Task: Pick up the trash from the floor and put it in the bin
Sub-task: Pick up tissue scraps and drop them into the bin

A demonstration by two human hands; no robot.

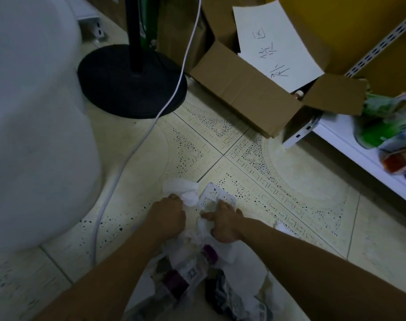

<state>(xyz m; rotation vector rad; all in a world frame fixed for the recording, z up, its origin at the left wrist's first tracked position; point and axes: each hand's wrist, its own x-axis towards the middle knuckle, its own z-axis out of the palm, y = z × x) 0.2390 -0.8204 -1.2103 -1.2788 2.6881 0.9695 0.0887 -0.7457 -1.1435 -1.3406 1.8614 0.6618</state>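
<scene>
The job looks to be in its gathering stage. On the far left stands a big white tub, then a black stand base with a white cable trailing across the tiled floor, then an open cardboard box with a handwritten sheet of paper propped in it. Either the tub or the box may be the bin; I cannot tell which. Nothing seen here has gone into one yet.

The trash is all still low down by the person: a pile of trash of wrappers and paper lies between the forearms, and a small white scrap sits loose on the floor to the right.

The left hand has its fingers curled round a crumpled white tissue. Just beside it, the right hand has bent fingers over the near edge of a printed white wrapper, thumb stretched toward the left hand, seemingly pinching it.

At the far right, a white shelf carries coloured packets.
</scene>
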